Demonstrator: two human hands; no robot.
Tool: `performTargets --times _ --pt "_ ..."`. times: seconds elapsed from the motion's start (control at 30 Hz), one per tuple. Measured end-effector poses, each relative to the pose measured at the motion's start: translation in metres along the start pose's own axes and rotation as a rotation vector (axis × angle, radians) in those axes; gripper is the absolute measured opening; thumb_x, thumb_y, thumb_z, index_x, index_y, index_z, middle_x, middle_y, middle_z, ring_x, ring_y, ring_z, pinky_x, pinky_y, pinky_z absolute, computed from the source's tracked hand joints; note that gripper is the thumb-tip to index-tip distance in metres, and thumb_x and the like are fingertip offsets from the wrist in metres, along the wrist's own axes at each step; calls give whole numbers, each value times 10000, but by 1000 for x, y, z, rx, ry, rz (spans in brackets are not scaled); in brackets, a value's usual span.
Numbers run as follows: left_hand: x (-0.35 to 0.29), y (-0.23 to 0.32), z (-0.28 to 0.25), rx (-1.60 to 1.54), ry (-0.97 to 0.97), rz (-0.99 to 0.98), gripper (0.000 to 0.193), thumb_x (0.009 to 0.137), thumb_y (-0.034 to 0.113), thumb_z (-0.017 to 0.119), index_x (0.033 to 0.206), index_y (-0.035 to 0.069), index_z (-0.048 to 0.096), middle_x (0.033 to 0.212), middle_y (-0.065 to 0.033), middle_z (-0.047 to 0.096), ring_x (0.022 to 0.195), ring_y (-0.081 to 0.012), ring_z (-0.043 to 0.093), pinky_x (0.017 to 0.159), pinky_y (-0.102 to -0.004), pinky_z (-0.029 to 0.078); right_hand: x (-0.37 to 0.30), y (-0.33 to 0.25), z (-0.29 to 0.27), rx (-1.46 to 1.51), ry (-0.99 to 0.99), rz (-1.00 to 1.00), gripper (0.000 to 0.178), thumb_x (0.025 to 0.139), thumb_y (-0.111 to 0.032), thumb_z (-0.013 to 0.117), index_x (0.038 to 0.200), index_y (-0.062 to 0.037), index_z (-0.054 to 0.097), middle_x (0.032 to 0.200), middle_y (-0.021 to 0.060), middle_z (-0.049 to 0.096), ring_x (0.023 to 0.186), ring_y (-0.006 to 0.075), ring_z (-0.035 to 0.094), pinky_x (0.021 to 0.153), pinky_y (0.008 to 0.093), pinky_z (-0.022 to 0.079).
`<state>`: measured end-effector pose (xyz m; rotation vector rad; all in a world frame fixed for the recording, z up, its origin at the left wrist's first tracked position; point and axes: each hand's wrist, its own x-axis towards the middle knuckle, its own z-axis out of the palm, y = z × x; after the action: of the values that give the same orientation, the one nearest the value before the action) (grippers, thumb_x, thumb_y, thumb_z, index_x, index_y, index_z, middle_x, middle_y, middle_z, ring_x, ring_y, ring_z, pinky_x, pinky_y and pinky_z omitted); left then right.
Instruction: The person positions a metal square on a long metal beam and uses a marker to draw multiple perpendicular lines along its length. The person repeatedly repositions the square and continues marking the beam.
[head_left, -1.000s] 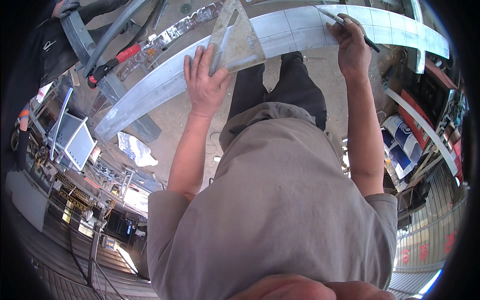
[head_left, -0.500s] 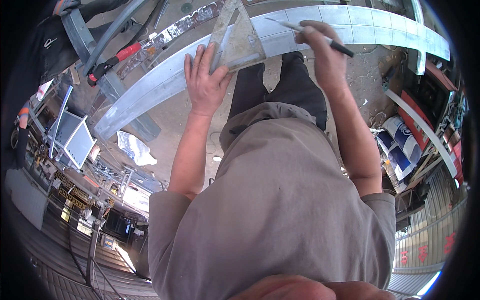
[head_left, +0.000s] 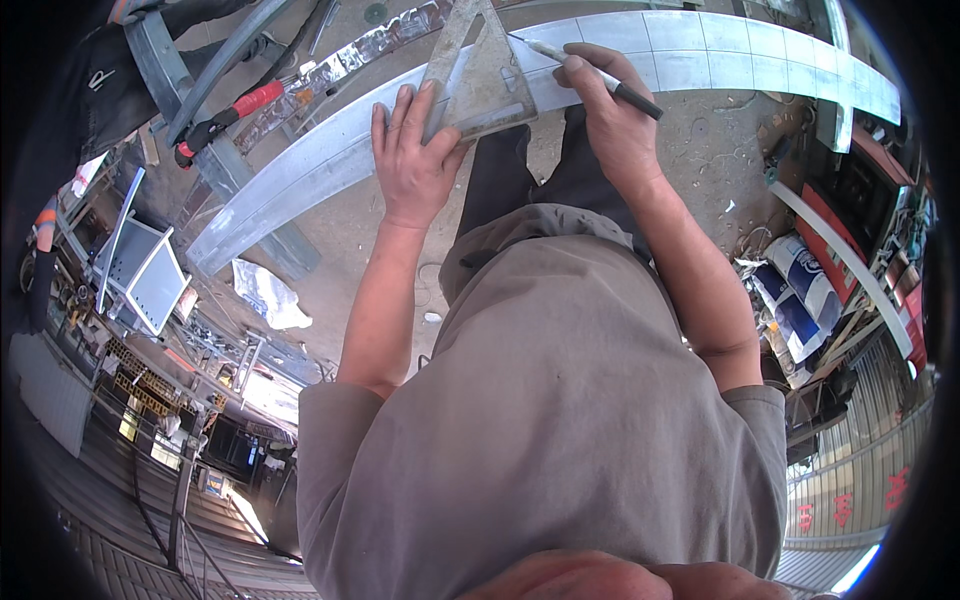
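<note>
A long pale metal bar [head_left: 700, 50] curves across the top of the head view, with several lines marked on its right part. A clear triangular set square [head_left: 480, 70] lies on the bar. My left hand [head_left: 410, 160] presses flat on the set square's lower left side. My right hand [head_left: 615, 115] grips a dark marker pen [head_left: 590, 72], its tip at the set square's right edge on the bar.
A tool with red handles [head_left: 235, 110] lies at the upper left beside metal frames. Framed panels [head_left: 150, 280] lean at the left. Blue and white sacks [head_left: 800, 300] sit at the right on the dusty concrete floor.
My right hand has moved left along the bar with the pen, from the bar's right part to the set square's edge. My left hand stays on the set square.
</note>
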<state>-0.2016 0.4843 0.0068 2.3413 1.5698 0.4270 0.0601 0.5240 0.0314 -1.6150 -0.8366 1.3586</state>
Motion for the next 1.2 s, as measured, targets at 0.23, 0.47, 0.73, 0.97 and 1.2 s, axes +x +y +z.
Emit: performTargets --times 0.23,0.47,0.73,0.97,1.2 --pt "0 0 0 3 -9 -7 301 734 223 930 908 157 693 1579 -137 579 1493 -402 498 1254 -618 307 -4 -5 -5 -44 -9 53 352 1011 -254 721 1227 23 737 1078 133 784 1041 186 769 893 304 569" --pt "-2 -2 1 -4 -11 -6 285 754 250 913 903 163 686 1585 -133 575 1501 -402 490 1260 -620 298 -37 -1 -43 -147 -100 159 287 967 -224 709 1134 -1 777 1019 75 767 897 140 678 844 299 537" --pt "-2 -3 1 -4 -8 -1 281 766 263 905 906 161 684 1587 -138 571 1504 -410 481 1260 -620 296 -16 -11 -67 -91 -118 64 321 1033 -223 669 1212 36 732 968 79 737 1001 181 701 1025 331 494" --pt "-14 -13 -5 -5 -11 -47 281 768 229 907 926 146 690 1588 -145 563 1499 -425 476 1265 -623 283 18 17 -38 367 109 104 368 1042 -212 643 1273 74 671 1088 163 716 1034 250 724 995 371 570" --pt "-46 -52 -30 12 -14 -95 304 758 189 921 935 153 676 1612 -156 534 1512 -421 462 1265 -633 276 21 20 -38 449 140 178 328 1049 -174 612 1275 60 648 1027 123 711 1023 277 726 1082 441 544"
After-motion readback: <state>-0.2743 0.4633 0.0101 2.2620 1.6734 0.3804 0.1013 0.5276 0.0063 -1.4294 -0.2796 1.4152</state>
